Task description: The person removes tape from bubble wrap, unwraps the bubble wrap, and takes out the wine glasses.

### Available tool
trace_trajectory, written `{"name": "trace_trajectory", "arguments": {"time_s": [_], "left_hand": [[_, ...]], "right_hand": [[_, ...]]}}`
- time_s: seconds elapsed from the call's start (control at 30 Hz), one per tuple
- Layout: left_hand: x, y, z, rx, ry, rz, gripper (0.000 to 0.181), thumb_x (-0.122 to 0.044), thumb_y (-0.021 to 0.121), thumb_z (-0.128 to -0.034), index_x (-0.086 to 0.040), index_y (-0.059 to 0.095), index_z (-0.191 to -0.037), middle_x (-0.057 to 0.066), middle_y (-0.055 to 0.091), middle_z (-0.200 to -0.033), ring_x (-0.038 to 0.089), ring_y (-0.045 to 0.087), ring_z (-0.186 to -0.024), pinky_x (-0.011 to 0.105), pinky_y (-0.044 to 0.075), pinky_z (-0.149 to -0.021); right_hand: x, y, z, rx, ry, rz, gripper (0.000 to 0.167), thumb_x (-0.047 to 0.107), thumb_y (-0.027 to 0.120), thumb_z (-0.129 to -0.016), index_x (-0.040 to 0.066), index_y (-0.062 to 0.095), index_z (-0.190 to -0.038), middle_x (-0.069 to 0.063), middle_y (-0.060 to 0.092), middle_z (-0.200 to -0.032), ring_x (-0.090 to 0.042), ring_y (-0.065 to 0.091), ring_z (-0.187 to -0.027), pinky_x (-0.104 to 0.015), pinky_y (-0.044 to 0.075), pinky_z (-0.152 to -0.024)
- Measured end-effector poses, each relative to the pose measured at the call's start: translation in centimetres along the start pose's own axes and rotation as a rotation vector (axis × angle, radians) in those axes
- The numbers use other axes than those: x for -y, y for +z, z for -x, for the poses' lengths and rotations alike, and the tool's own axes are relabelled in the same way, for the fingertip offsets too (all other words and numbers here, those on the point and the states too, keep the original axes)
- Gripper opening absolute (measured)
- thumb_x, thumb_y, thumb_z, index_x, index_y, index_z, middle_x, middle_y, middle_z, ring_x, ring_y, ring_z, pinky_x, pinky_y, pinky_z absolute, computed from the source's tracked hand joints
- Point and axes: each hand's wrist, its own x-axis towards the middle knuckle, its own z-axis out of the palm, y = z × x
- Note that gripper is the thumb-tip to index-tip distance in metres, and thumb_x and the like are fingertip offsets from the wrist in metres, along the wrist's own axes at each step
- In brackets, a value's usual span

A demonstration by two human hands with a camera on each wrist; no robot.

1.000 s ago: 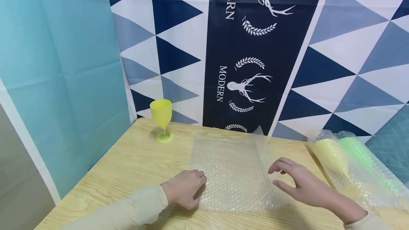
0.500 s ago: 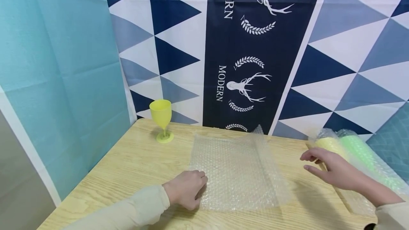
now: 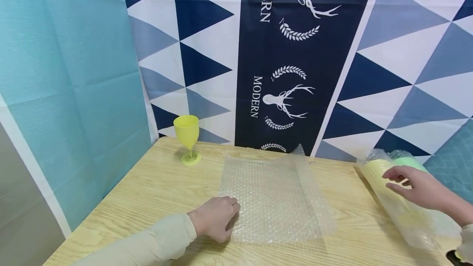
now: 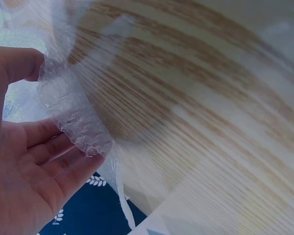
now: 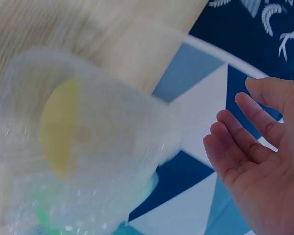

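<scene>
My left hand (image 3: 216, 218) holds the left edge of a clear bubble wrap sheet (image 3: 273, 200) lying on the table; in the left wrist view the crinkled bubble wrap edge (image 4: 78, 112) meets the tips of the thumb and fingers. My right hand (image 3: 421, 186) hovers above two bubble-wrapped pieces at the right, fingers loosely bent and holding nothing. One wrapped piece is yellow (image 3: 380, 173), the other green (image 3: 408, 160) and partly hidden behind the hand. In the right wrist view, the wrapped yellow piece (image 5: 61, 132) appears blurred, apart from the right hand (image 5: 255, 152).
A yellow-green plastic goblet (image 3: 186, 132) stands upright at the table's back left corner. The wood-grain table (image 3: 166, 192) meets a patterned cloth (image 3: 207, 52) at the back. Teal cloth (image 3: 74, 73) hangs along the left side.
My right hand has moved right, from beside the bubble wrap sheet's right edge to above the wrapped pieces. The left hand and the sheet have stayed nearly still.
</scene>
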Motion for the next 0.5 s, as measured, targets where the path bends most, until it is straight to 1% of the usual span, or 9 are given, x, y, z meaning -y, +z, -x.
{"name": "trace_trajectory", "arguments": {"time_s": [0.07,0.13,0.27,0.37,0.47,0.5], "left_hand": [[0.0,0.0,0.0,-0.001,0.002,0.002,0.024,-0.027,0.071,-0.0721,-0.016,0.059,-0.09,-0.011,0.052,-0.079,0.001,0.046,-0.069,0.012,0.045,-0.062],[-0.1,0.0,0.0,0.0,0.003,0.001,0.025,-0.027,0.071,-0.072,-0.016,0.059,-0.09,-0.011,0.052,-0.079,0.001,0.046,-0.069,0.012,0.045,-0.062],[-0.1,0.0,0.0,0.003,0.0,-0.001,0.025,-0.028,0.071,-0.0721,-0.016,0.059,-0.091,-0.011,0.052,-0.079,0.001,0.047,-0.07,0.013,0.046,-0.063],[-0.1,0.0,0.1,0.007,-0.004,0.001,0.025,-0.028,0.071,-0.072,-0.016,0.059,-0.091,-0.01,0.052,-0.079,0.001,0.047,-0.07,0.013,0.046,-0.063],[-0.1,0.0,0.1,0.001,-0.006,-0.001,0.025,-0.028,0.071,-0.0712,-0.016,0.058,-0.09,-0.011,0.051,-0.079,0.001,0.046,-0.069,0.013,0.045,-0.062],[-0.1,0.0,0.1,-0.003,-0.006,-0.001,0.025,-0.027,0.071,-0.0708,-0.016,0.058,-0.089,-0.011,0.051,-0.078,0.001,0.045,-0.068,0.012,0.044,-0.061]], "right_hand": [[-0.9,-0.2,0.1,0.026,0.036,0.03,0.016,0.007,0.071,-0.083,0.002,0.065,-0.097,-0.008,0.067,-0.09,0.005,0.053,-0.069,-0.021,0.05,-0.058],[-1.8,-0.3,0.2,0.035,0.046,0.071,0.016,0.006,0.072,-0.081,0.001,0.065,-0.095,-0.008,0.066,-0.088,0.0,0.053,-0.067,-0.02,0.051,-0.057],[-3.6,0.0,0.7,-0.005,0.02,0.164,0.019,0.003,0.076,-0.075,0.001,0.065,-0.09,-0.005,0.063,-0.081,-0.003,0.05,-0.063,-0.021,0.048,-0.056],[-4.7,0.3,1.2,-0.045,0.006,0.228,0.022,0.001,0.077,-0.07,-0.001,0.064,-0.087,-0.004,0.061,-0.077,-0.007,0.047,-0.061,-0.024,0.044,-0.055],[-5.6,0.5,1.6,-0.08,0.003,0.265,0.023,-0.002,0.078,-0.066,-0.002,0.062,-0.084,-0.005,0.058,-0.074,-0.011,0.045,-0.061,-0.027,0.042,-0.055],[-5.8,0.6,1.8,-0.097,-0.001,0.278,0.024,-0.002,0.079,-0.064,-0.002,0.062,-0.082,-0.005,0.057,-0.072,-0.011,0.043,-0.06,-0.026,0.041,-0.054]]}}
